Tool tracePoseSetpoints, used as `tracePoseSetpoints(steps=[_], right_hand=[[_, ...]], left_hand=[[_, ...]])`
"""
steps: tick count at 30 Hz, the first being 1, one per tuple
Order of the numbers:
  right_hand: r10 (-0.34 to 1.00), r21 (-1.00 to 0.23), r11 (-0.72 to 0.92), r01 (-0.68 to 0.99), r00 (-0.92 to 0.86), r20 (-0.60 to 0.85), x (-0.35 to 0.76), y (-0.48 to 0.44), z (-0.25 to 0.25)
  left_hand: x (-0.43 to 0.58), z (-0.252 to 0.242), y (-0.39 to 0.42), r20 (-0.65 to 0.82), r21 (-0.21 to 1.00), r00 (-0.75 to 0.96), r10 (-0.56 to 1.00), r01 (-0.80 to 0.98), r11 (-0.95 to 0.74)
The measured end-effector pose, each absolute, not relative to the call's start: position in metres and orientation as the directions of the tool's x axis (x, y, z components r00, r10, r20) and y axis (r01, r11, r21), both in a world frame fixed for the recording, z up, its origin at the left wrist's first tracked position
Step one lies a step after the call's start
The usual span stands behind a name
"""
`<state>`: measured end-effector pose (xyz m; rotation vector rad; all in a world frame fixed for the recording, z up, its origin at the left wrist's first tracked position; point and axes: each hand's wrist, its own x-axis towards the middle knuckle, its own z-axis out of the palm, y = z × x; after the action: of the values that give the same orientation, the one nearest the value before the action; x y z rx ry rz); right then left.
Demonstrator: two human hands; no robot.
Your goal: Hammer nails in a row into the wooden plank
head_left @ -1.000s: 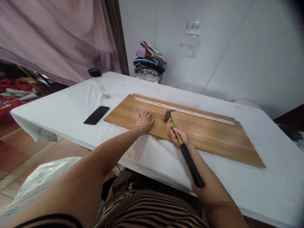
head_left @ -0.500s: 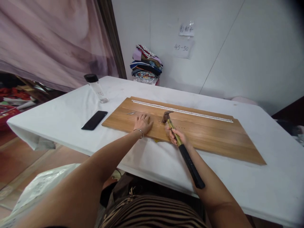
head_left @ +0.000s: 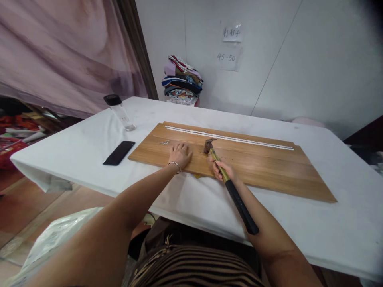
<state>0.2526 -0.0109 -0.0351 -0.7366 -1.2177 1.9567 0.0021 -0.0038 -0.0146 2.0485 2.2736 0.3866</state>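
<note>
Bottle [head_left: 119, 112] left of the board [head_left: 269, 169]: contents indiscernible. Right hand [head_left: 223, 170] clamps the hammer [head_left: 237, 201]; left hand [head_left: 180, 154] lies flat on the board, fingers loosely together.

Back wall [head_left: 299, 63], two paper notes taped one above the other.
Lower note [head_left: 226, 58]: handwritten "45-50", clear.
Upper note [head_left: 232, 34]: one short line of handwritten characters (too blurred to make out).
Clear bottle [head_left: 121, 113] on the table [head_left: 89, 135]: small printed marks, too small to read.

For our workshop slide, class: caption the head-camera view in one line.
Left hand flat on a wooden board; right hand grips a hammer low over it.
</note>
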Motion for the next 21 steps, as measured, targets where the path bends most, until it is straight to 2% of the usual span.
tracePoseSetpoints(steps=[9,21], right_hand=[[0.806,-0.889,-0.313,-0.335,-0.589,-0.062,0.2529,-0.0082,-0.0405],[0.799,-0.914,-0.305,-0.269,-0.594,-0.091,0.2543,-0.0115,-0.0337]], left_hand=[[0.0011,-0.0161,-0.0020,0.125,0.218,-0.115,0.985,0.972,0.086],[0.0037,-0.0135,-0.0035,0.121,0.221,-0.119,0.986,0.971,0.090]])
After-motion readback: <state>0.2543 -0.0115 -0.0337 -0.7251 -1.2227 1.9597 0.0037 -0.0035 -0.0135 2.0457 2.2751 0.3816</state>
